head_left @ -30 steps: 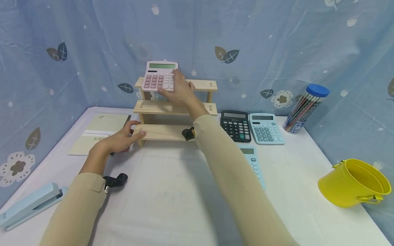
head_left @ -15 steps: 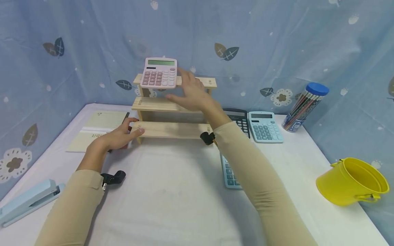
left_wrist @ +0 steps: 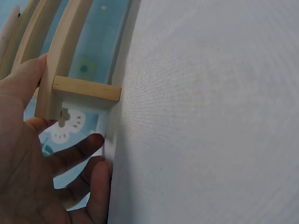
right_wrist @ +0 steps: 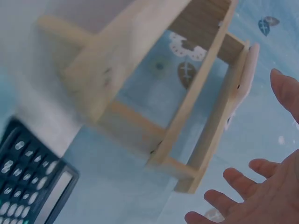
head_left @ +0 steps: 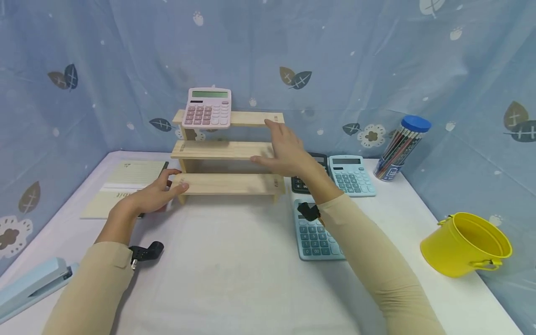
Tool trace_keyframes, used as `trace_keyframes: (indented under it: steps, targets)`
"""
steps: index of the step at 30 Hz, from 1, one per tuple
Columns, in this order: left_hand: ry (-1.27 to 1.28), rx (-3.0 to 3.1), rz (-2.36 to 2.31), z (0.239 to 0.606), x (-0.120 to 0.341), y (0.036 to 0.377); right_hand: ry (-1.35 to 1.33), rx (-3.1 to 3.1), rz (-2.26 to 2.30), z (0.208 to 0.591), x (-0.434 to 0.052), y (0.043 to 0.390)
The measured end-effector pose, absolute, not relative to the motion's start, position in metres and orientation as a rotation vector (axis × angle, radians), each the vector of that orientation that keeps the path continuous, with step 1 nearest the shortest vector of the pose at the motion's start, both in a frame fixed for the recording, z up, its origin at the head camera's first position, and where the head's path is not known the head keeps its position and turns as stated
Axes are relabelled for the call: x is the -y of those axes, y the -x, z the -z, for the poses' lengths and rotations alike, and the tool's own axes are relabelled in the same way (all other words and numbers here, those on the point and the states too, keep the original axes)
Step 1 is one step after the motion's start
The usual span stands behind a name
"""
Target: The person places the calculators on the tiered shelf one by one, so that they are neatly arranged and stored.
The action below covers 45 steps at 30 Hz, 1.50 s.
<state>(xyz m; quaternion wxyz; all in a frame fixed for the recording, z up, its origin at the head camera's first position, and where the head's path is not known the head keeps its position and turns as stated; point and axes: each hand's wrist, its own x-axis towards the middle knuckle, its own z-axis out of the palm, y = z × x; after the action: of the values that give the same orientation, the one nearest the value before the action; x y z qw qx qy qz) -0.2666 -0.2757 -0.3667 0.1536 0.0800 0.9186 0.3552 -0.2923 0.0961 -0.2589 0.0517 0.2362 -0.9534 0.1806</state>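
1. Nearest us: our two beige sleeves reach fwd over the white table [head_left: 234, 279]. A light blue stapler [head_left: 29, 288] lies at the near left edge; a yellow metal bucket [head_left: 465, 244] sits tipped at near right.
2. Mid table: a light blue calculator [head_left: 316, 235] lies flat, partly under our right forearm.
3. Our left hand [head_left: 148, 197] rests w/ loose, relaxed fingers against the left end of the bottom step of the three-tier pale wooden stepped shelf [head_left: 228, 151]; the left wrist view shows fingers beside the shelf's leg, gripping nothing.
4. Our right hand [head_left: 289, 151] is open and empty, fingers spread, at the shelf's right end.
5. Change: a sec ago this hand was on the pink desk calculator [head_left: 207, 108]; it has let go and drawn back to the right. The calc now stands alone on the top tier, left side, so we judge the placing done.
6. Further right: a black calculator [head_left: 303, 179] and another light blue calculator [head_left: 351, 174], then a clear pencil tube with blue lid [head_left: 399, 149].
7. Back left: a cream notebook [head_left: 125, 188]; blue leaf-print cloth [head_left: 335, 56] behind.
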Motion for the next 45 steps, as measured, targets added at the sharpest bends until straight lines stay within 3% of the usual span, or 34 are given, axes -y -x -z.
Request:
trace_keyframes:
  steps: [20, 45]
  targets:
    - [-0.271, -2.656, -0.978, 0.359, 0.272, 0.269, -0.599, 2.942, -0.577, 0.292, -0.178, 0.257]
    - [-0.240, -2.656, -0.993, 0.364, 0.271, 0.262, -0.774, 3.078, -0.385, 0.312, -0.204, 0.207]
